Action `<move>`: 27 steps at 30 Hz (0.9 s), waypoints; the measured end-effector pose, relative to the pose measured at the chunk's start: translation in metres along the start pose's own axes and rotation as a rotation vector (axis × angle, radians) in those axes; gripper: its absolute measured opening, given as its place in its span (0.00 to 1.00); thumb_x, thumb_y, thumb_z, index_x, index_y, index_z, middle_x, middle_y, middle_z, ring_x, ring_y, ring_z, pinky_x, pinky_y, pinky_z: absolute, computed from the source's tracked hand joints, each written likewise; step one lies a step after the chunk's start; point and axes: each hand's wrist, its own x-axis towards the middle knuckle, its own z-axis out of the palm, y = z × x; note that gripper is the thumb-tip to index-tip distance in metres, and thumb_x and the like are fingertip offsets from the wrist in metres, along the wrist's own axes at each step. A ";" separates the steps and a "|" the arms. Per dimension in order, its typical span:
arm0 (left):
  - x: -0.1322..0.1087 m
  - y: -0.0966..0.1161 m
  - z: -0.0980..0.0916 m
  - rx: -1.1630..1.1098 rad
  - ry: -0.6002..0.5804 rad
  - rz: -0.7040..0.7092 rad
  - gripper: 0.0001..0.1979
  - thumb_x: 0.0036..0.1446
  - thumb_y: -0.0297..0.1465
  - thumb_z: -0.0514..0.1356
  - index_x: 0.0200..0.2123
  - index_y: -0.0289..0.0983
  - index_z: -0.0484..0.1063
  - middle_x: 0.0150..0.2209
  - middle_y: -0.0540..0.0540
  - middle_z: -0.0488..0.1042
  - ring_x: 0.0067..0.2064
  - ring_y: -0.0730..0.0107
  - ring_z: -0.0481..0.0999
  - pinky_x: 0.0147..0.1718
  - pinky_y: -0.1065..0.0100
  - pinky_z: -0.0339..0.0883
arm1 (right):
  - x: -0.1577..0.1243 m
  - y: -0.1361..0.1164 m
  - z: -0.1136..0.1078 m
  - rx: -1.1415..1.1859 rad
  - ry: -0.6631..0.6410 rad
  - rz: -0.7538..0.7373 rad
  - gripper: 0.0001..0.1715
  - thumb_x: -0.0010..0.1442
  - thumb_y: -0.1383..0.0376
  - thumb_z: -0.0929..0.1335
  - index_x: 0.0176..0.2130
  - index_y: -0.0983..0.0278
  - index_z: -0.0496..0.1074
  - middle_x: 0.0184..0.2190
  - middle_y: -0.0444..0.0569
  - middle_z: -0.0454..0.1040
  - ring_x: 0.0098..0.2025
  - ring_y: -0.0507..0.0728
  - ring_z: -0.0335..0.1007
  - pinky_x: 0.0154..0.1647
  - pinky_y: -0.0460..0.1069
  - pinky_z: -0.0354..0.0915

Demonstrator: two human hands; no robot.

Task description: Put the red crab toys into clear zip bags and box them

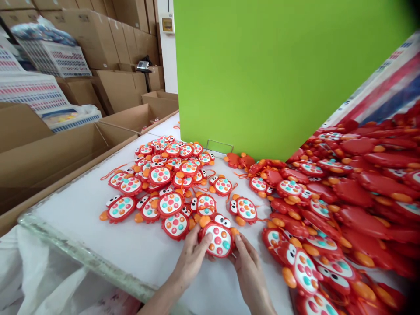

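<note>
Between my two hands is a red crab toy (219,239) with a white face of coloured buttons, bulging eyes and orange claws. My left hand (194,248) grips its left side, thumb on the front. On the right side, the fingers of my right hand (245,258) close around the edge near the orange claw. Just behind and to the left lies a heap of similar crab toys (160,175), mostly face up, some with orange cords. A single crab toy (246,210) rests on the table a little beyond my right hand.
A large pile of crab toys (357,183) spreads along the right, many face down. An upright green panel (262,78) stands behind the white table (82,197). Open cardboard boxes (65,144) line the left edge, with white crates (55,57) and stacked cartons behind.
</note>
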 end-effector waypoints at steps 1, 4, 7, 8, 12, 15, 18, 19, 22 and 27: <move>0.000 0.000 0.000 0.000 -0.011 -0.007 0.32 0.52 0.45 0.62 0.57 0.38 0.63 0.56 0.39 0.67 0.43 0.56 0.75 0.31 0.65 0.75 | 0.000 -0.001 0.000 -0.015 0.004 -0.004 0.26 0.46 0.50 0.74 0.40 0.62 0.75 0.46 0.50 0.75 0.47 0.62 0.70 0.39 0.52 0.70; -0.002 0.001 0.001 -0.031 -0.031 -0.005 0.32 0.52 0.45 0.62 0.58 0.39 0.63 0.56 0.40 0.67 0.47 0.54 0.74 0.33 0.64 0.75 | -0.003 -0.006 0.003 -0.090 -0.057 -0.062 0.30 0.47 0.51 0.74 0.47 0.61 0.72 0.49 0.51 0.74 0.51 0.63 0.68 0.46 0.54 0.68; -0.002 -0.001 0.000 -0.090 -0.017 -0.015 0.31 0.51 0.45 0.63 0.56 0.39 0.66 0.58 0.40 0.65 0.52 0.52 0.71 0.36 0.63 0.75 | -0.007 -0.011 0.007 -0.146 -0.114 -0.104 0.36 0.47 0.54 0.75 0.53 0.58 0.67 0.51 0.50 0.72 0.53 0.63 0.67 0.50 0.55 0.66; -0.002 -0.002 -0.001 -0.116 -0.005 -0.027 0.30 0.51 0.45 0.63 0.56 0.39 0.66 0.58 0.39 0.66 0.51 0.52 0.72 0.37 0.63 0.74 | -0.008 -0.012 0.007 -0.151 -0.131 -0.103 0.37 0.47 0.55 0.75 0.54 0.58 0.65 0.52 0.50 0.72 0.53 0.63 0.67 0.50 0.55 0.66; -0.003 -0.001 -0.004 -0.112 -0.039 0.013 0.27 0.53 0.44 0.62 0.54 0.38 0.67 0.53 0.39 0.71 0.50 0.54 0.73 0.43 0.60 0.71 | -0.008 -0.010 0.006 -0.163 -0.176 -0.115 0.32 0.48 0.55 0.75 0.51 0.59 0.67 0.45 0.50 0.76 0.45 0.61 0.72 0.44 0.53 0.69; -0.008 0.005 -0.004 0.008 -0.201 0.162 0.27 0.49 0.39 0.67 0.51 0.37 0.68 0.49 0.41 0.74 0.49 0.55 0.73 0.46 0.62 0.68 | -0.005 -0.006 0.004 -0.149 -0.166 -0.134 0.27 0.47 0.57 0.75 0.45 0.61 0.69 0.39 0.48 0.77 0.39 0.58 0.73 0.40 0.51 0.69; -0.011 0.011 -0.004 0.097 -0.229 0.243 0.28 0.46 0.35 0.68 0.51 0.37 0.67 0.47 0.43 0.74 0.48 0.57 0.73 0.46 0.63 0.68 | -0.004 -0.005 0.004 -0.113 -0.168 -0.142 0.24 0.46 0.60 0.76 0.42 0.61 0.69 0.34 0.45 0.76 0.36 0.55 0.71 0.38 0.49 0.68; -0.010 0.013 -0.005 0.126 -0.207 0.248 0.27 0.47 0.35 0.67 0.50 0.37 0.67 0.47 0.43 0.74 0.49 0.57 0.72 0.47 0.63 0.67 | -0.004 -0.006 0.004 -0.108 -0.175 -0.137 0.24 0.46 0.60 0.76 0.41 0.61 0.69 0.34 0.45 0.76 0.36 0.55 0.71 0.37 0.48 0.68; -0.009 0.016 -0.008 0.199 -0.163 0.229 0.24 0.48 0.36 0.66 0.49 0.36 0.68 0.47 0.42 0.74 0.49 0.56 0.72 0.47 0.63 0.66 | -0.007 -0.009 0.005 -0.110 -0.224 -0.105 0.22 0.49 0.59 0.75 0.42 0.60 0.68 0.36 0.45 0.76 0.37 0.55 0.71 0.38 0.48 0.67; -0.011 0.018 -0.012 0.136 -0.190 0.187 0.23 0.48 0.36 0.66 0.48 0.35 0.70 0.47 0.40 0.74 0.49 0.53 0.72 0.47 0.61 0.67 | -0.010 -0.014 0.013 -0.154 -0.233 -0.156 0.21 0.49 0.57 0.74 0.40 0.60 0.69 0.34 0.45 0.74 0.36 0.55 0.70 0.35 0.47 0.67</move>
